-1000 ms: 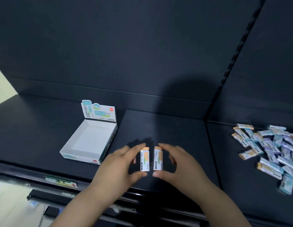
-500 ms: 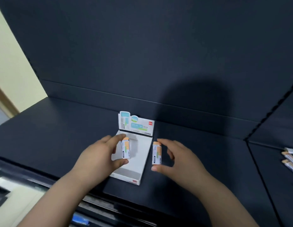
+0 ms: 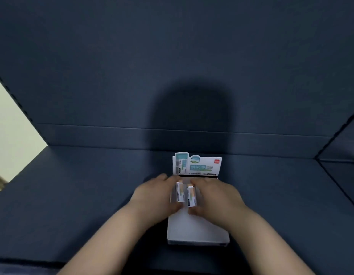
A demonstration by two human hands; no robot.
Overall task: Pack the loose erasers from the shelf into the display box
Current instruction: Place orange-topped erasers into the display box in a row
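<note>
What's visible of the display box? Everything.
The display box is a shallow white open tray, seemingly cardboard, flat on the dark shelf. Its printed header card stands upright at the far end, with teal graphics and a small red logo. The visible floor is bare. The left hand and right hand hold erasers over its far half; whether they touch it is unclear.

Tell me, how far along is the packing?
Nothing visibly packed: the display box floor in view is bare. In hand: the left hand pinches the left eraser, the right hand the right eraser, over it. Left: setting these down, then any others.
</note>
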